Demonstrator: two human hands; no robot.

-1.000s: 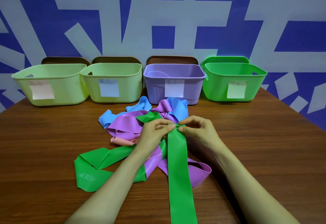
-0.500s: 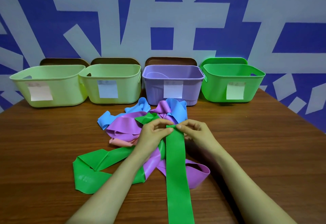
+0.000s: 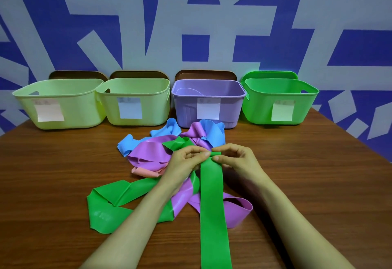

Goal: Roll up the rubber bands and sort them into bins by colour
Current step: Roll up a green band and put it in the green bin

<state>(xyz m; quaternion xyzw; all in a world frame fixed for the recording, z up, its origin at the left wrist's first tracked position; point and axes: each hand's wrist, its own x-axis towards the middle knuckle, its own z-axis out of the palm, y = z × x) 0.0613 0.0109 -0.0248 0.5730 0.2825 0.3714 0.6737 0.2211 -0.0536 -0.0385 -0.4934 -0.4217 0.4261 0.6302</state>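
Observation:
A long green band (image 3: 213,205) runs from the bottom edge up to the middle of the table. Its far end is folded into a small roll. My left hand (image 3: 184,162) and my right hand (image 3: 237,158) pinch that rolled end from either side. Under and behind my hands lies a tangle of bands: purple (image 3: 152,152), blue (image 3: 212,131), a pink one (image 3: 144,172) and another green loop (image 3: 108,207). Along the back stand four bins: two pale yellow-green (image 3: 63,90) (image 3: 146,86), one purple (image 3: 212,90) and one green (image 3: 282,90).
The bins stand on a brown wooden table (image 3: 318,184) against a blue and white patterned wall. Each bin has a paper label on its front. Lids lean behind the bins. The table's right edge runs diagonally at the far right.
My hands have stayed at the far end of the green band, and the small fold at its tip has turned over a little more. Nothing else moved.

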